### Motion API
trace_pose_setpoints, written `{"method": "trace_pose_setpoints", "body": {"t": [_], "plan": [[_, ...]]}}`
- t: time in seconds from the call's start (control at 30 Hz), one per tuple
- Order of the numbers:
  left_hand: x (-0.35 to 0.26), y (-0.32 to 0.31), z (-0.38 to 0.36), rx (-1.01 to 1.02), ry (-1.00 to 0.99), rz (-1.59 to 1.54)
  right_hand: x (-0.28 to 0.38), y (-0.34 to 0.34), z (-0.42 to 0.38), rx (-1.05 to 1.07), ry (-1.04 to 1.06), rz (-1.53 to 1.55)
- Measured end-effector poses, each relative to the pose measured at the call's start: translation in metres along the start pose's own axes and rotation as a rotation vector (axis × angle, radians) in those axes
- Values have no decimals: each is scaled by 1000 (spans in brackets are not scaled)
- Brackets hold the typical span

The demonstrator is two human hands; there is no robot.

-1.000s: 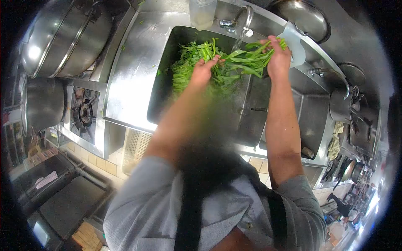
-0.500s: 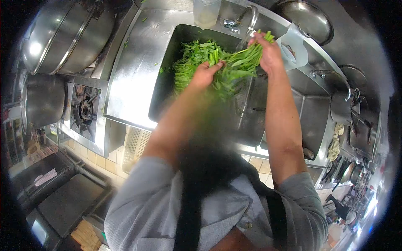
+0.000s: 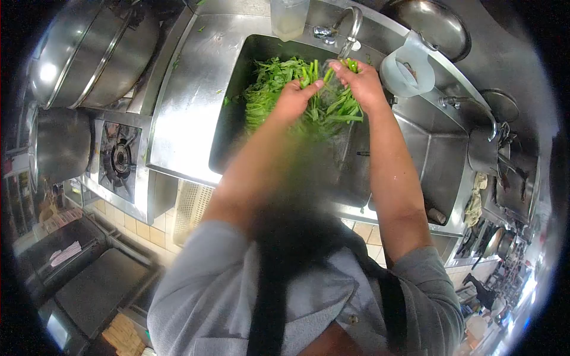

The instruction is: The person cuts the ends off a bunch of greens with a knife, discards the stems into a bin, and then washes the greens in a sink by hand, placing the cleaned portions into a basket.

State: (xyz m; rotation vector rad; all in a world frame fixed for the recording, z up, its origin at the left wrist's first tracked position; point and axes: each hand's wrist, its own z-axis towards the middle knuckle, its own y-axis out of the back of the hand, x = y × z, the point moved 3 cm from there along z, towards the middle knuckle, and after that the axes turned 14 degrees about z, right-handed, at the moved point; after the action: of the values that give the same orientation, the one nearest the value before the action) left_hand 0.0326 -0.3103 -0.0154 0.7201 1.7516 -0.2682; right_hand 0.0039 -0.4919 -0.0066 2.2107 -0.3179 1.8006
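Observation:
Over the left basin of a steel sink (image 3: 222,127), my left hand (image 3: 295,99) pinches a bunch of long-stemmed leafy greens, the cut stems poking up past the thumb. Close beside it, my right hand (image 3: 362,86) is closed round another bunch of the greens, whose leaves hang down below the palm. Water from the curved faucet (image 3: 355,26) falls near the stems between both hands. A large heap of leafy greens (image 3: 264,98) fills the basin to the left. The lower basin is blurred.
A translucent pitcher (image 3: 289,18) stands behind the basin. A white plastic container (image 3: 409,71) is to the right of the faucet, by a second faucet (image 3: 469,107). Left of the sink are a gas burner (image 3: 121,153) and large pots (image 3: 65,142). A perforated crate (image 3: 191,207) sits below.
My right hand has come left and slightly down with its bunch, closer to my left hand. My left hand has shifted slightly, still holding greens.

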Motion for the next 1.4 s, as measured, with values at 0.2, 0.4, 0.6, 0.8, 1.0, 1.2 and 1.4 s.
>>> {"method": "trace_pose_setpoints", "body": {"t": [0.2, 0.4, 0.6, 0.8, 1.0, 1.2, 1.4], "plan": [[29, 3, 14, -85, -63, -111, 34, 18, -8, -220, 145, 479], [30, -9, 25, -37, -199, -31, 32, 2, -13, -133, 42, -156], [27, -14, 26, -94, -178, 181, -3, 2, 3, -123, 49, 0], [101, 13, 45, -117, -125, 266, 38, 43, -5, -159, 150, 238], [59, 7, 41, -52, -165, 267, 29, 38, -4, -96, 49, 68], [9, -12, 27, 59, -152, 450, 13, 7, 1, -49, 71, -37], [67, -4, 47, 33, -45, 471, 39, 38, -3, -213, 261, 487]]}}
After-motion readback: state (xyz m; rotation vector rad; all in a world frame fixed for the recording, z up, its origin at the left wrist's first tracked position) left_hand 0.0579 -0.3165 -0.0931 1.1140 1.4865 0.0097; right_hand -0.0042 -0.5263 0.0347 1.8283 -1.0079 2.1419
